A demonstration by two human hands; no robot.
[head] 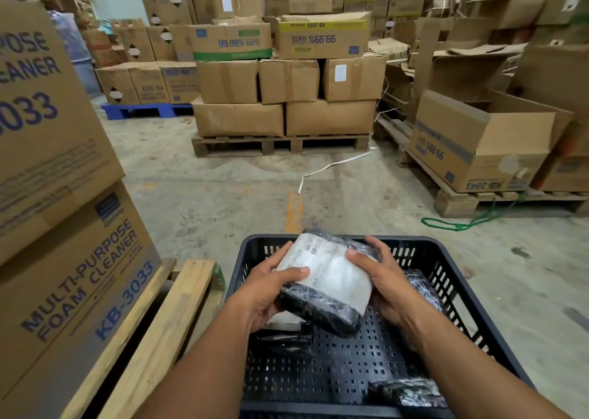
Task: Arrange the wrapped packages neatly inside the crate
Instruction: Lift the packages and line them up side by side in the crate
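Label print on held package: too blurred to read. Crate near wall cut off at bottom edge. Package under left hand mostly hidden. Right-wall package partly behind right hand.

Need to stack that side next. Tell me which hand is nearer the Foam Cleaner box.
Left. The left hand grips the package on the side toward the Foam Cleaner box; the right hand holds the far side.
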